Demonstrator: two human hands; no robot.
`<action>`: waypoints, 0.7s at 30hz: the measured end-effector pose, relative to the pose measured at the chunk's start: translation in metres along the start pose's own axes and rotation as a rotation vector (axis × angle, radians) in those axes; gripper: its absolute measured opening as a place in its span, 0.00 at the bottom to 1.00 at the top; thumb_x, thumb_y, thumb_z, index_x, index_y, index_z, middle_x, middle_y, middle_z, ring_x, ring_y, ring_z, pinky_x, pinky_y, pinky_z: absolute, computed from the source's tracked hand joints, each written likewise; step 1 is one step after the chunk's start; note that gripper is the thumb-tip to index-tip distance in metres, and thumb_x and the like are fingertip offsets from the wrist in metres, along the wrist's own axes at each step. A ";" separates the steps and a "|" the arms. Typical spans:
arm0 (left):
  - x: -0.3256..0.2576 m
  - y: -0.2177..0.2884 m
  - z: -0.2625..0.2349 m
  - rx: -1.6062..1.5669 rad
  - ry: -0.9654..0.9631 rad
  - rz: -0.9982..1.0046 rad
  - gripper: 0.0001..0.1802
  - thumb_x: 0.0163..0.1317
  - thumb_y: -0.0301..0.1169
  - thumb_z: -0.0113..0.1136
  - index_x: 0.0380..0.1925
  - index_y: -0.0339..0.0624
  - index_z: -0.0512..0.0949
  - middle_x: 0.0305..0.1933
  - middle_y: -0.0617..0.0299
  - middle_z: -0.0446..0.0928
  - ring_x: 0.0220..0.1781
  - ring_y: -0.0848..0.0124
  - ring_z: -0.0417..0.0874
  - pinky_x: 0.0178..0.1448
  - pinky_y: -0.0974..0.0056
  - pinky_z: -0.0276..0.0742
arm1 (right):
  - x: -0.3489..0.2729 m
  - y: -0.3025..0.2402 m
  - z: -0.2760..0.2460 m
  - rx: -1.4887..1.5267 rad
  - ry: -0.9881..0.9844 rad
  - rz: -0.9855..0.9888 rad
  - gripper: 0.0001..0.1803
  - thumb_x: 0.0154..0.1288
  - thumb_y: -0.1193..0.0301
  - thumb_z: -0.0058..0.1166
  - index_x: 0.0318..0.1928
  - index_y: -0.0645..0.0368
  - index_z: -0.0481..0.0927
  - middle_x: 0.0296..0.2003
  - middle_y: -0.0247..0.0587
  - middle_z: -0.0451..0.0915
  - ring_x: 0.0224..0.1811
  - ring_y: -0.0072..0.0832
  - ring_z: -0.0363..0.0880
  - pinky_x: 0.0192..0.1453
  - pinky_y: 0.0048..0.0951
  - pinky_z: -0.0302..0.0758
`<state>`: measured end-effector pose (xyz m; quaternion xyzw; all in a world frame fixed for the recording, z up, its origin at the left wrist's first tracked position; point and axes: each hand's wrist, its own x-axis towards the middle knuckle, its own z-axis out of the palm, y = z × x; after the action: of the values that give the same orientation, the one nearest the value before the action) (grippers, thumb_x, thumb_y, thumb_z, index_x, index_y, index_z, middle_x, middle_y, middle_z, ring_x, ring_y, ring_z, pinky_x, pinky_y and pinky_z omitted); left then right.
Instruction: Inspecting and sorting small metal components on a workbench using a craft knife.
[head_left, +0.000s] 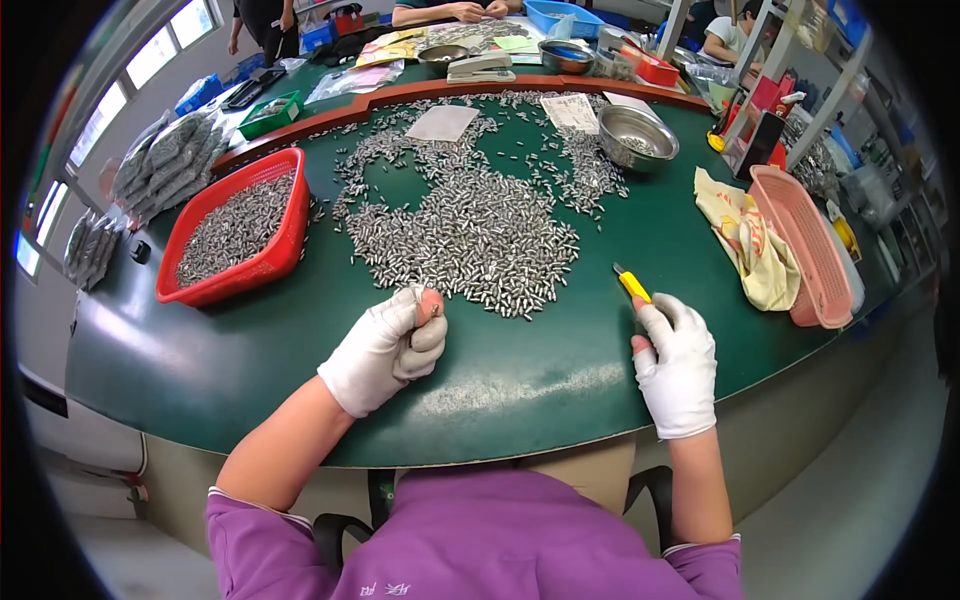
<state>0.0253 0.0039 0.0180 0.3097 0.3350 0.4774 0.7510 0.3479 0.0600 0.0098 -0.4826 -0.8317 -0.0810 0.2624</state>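
Observation:
My left hand (388, 345), in a white glove with a bared fingertip, is closed in a pinch just in front of the pile. A tiny metal part (436, 312) shows between its fingertips, mostly hidden. To the right, my gloved right hand (678, 365) grips a yellow utility knife (632, 284), its dark blade tip pointing away and leftward. A large heap of small silver bullet-shaped metal parts (470, 240) covers the middle of the green table (490, 400). More of these parts fill a red plastic basket (302, 205) on the left.
A steel bowl (655, 150) stands beyond the heap, near paper slips (570, 112). At right lie a pink basket (800, 250) and a cream cloth bag (745, 240). Bagged parts (170, 165) are stacked far left. A wooden ledge (560, 82) edges the far side; other people work beyond.

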 end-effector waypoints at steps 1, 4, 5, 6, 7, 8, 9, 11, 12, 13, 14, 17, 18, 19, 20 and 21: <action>0.001 -0.005 -0.004 -0.061 0.004 0.015 0.11 0.70 0.41 0.55 0.37 0.48 0.70 0.23 0.71 0.60 0.19 0.81 0.56 0.23 0.73 0.50 | 0.005 -0.008 -0.001 0.056 -0.005 -0.013 0.22 0.52 0.75 0.64 0.51 0.55 0.80 0.47 0.43 0.77 0.47 0.44 0.76 0.51 0.42 0.75; 0.001 -0.008 -0.004 -0.118 0.006 0.024 0.10 0.69 0.41 0.56 0.37 0.48 0.70 0.23 0.70 0.61 0.18 0.80 0.57 0.22 0.73 0.51 | 0.012 -0.032 0.001 0.249 -0.033 -0.094 0.19 0.52 0.74 0.64 0.47 0.51 0.81 0.41 0.36 0.79 0.43 0.39 0.77 0.48 0.39 0.76; 0.001 -0.010 -0.003 -0.112 0.000 0.028 0.10 0.69 0.41 0.57 0.37 0.49 0.70 0.23 0.70 0.61 0.19 0.80 0.57 0.23 0.73 0.52 | 0.017 -0.041 0.001 0.300 -0.043 -0.123 0.16 0.54 0.73 0.63 0.45 0.51 0.81 0.38 0.36 0.79 0.40 0.38 0.78 0.45 0.38 0.76; 0.000 -0.010 -0.004 -0.105 0.001 0.036 0.10 0.68 0.41 0.57 0.38 0.49 0.71 0.23 0.70 0.62 0.19 0.80 0.57 0.23 0.73 0.52 | 0.020 -0.049 0.005 0.296 -0.072 -0.131 0.15 0.54 0.73 0.63 0.44 0.50 0.81 0.37 0.35 0.79 0.38 0.38 0.78 0.44 0.38 0.76; 0.000 -0.011 -0.004 -0.107 0.000 0.031 0.10 0.68 0.41 0.57 0.38 0.49 0.71 0.23 0.70 0.62 0.19 0.80 0.57 0.23 0.73 0.52 | 0.023 -0.056 0.011 0.293 -0.101 -0.138 0.13 0.55 0.72 0.62 0.43 0.50 0.81 0.36 0.35 0.79 0.37 0.37 0.78 0.43 0.38 0.75; 0.000 -0.012 -0.003 -0.098 0.010 0.026 0.10 0.68 0.41 0.58 0.38 0.50 0.71 0.23 0.70 0.62 0.19 0.80 0.57 0.24 0.72 0.53 | 0.026 -0.061 0.016 0.271 -0.112 -0.147 0.12 0.58 0.71 0.60 0.43 0.49 0.81 0.35 0.35 0.78 0.37 0.36 0.78 0.41 0.38 0.76; 0.000 -0.013 -0.002 -0.089 0.020 0.021 0.10 0.67 0.41 0.59 0.39 0.51 0.71 0.24 0.70 0.62 0.19 0.80 0.57 0.24 0.72 0.53 | 0.028 -0.065 0.018 0.266 -0.112 -0.144 0.12 0.58 0.71 0.60 0.43 0.49 0.81 0.35 0.35 0.78 0.37 0.36 0.78 0.41 0.38 0.76; -0.001 -0.013 -0.006 -0.107 -0.013 0.010 0.08 0.68 0.40 0.58 0.40 0.52 0.72 0.26 0.68 0.65 0.22 0.79 0.58 0.26 0.72 0.54 | 0.032 -0.071 0.022 0.222 -0.179 -0.061 0.11 0.58 0.71 0.61 0.43 0.47 0.83 0.34 0.33 0.79 0.37 0.35 0.79 0.42 0.36 0.77; -0.002 -0.014 -0.008 -0.124 -0.041 0.000 0.07 0.68 0.38 0.58 0.41 0.53 0.72 0.29 0.66 0.69 0.24 0.78 0.60 0.29 0.72 0.55 | 0.033 -0.072 0.023 0.204 -0.199 -0.057 0.11 0.58 0.70 0.61 0.42 0.45 0.84 0.33 0.33 0.79 0.37 0.34 0.79 0.42 0.36 0.77; -0.002 -0.014 -0.008 -0.141 -0.074 0.008 0.06 0.68 0.37 0.58 0.40 0.53 0.72 0.30 0.65 0.70 0.24 0.78 0.61 0.29 0.73 0.55 | 0.034 -0.072 0.024 0.203 -0.199 -0.056 0.11 0.58 0.70 0.61 0.42 0.45 0.84 0.33 0.33 0.79 0.37 0.34 0.79 0.42 0.36 0.77; -0.003 -0.014 -0.007 -0.142 -0.073 0.010 0.06 0.68 0.37 0.58 0.40 0.53 0.72 0.30 0.65 0.70 0.24 0.78 0.61 0.29 0.73 0.55 | 0.034 -0.071 0.025 0.203 -0.198 -0.062 0.10 0.58 0.69 0.61 0.42 0.45 0.84 0.33 0.33 0.78 0.37 0.34 0.79 0.41 0.36 0.76; -0.005 -0.017 -0.008 -0.110 -0.127 0.020 0.07 0.68 0.36 0.58 0.43 0.52 0.73 0.32 0.65 0.71 0.24 0.79 0.61 0.29 0.74 0.56 | 0.035 -0.072 0.027 0.221 -0.193 -0.060 0.08 0.57 0.68 0.62 0.39 0.46 0.83 0.32 0.33 0.78 0.37 0.35 0.79 0.42 0.36 0.76; -0.005 -0.016 -0.007 -0.111 -0.127 0.024 0.07 0.68 0.36 0.58 0.43 0.52 0.73 0.32 0.65 0.71 0.24 0.79 0.61 0.29 0.74 0.56 | 0.035 -0.073 0.027 0.239 -0.189 -0.051 0.07 0.57 0.68 0.62 0.38 0.47 0.83 0.32 0.33 0.78 0.37 0.35 0.78 0.42 0.36 0.76; -0.005 -0.015 -0.005 -0.103 -0.100 0.000 0.07 0.68 0.36 0.58 0.44 0.51 0.74 0.32 0.66 0.72 0.24 0.79 0.61 0.29 0.74 0.56 | 0.036 -0.073 0.028 0.239 -0.188 -0.054 0.07 0.57 0.68 0.62 0.38 0.47 0.83 0.32 0.33 0.78 0.37 0.35 0.78 0.42 0.36 0.76; -0.006 -0.013 -0.004 -0.094 -0.073 -0.024 0.08 0.68 0.35 0.58 0.45 0.50 0.74 0.32 0.66 0.72 0.24 0.79 0.62 0.30 0.74 0.57 | 0.035 -0.073 0.029 0.246 -0.201 -0.024 0.06 0.57 0.68 0.63 0.36 0.48 0.82 0.32 0.34 0.78 0.37 0.36 0.78 0.42 0.37 0.76; -0.005 -0.014 -0.004 -0.092 -0.073 -0.020 0.08 0.68 0.35 0.58 0.45 0.50 0.74 0.32 0.66 0.72 0.24 0.79 0.62 0.30 0.74 0.57 | 0.035 -0.072 0.029 0.253 -0.214 0.005 0.06 0.56 0.68 0.63 0.35 0.49 0.81 0.33 0.34 0.78 0.37 0.37 0.78 0.43 0.37 0.76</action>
<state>0.0273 -0.0048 0.0057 0.2887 0.2879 0.4732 0.7809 0.2626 0.0599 0.0115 -0.4538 -0.8571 0.0769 0.2311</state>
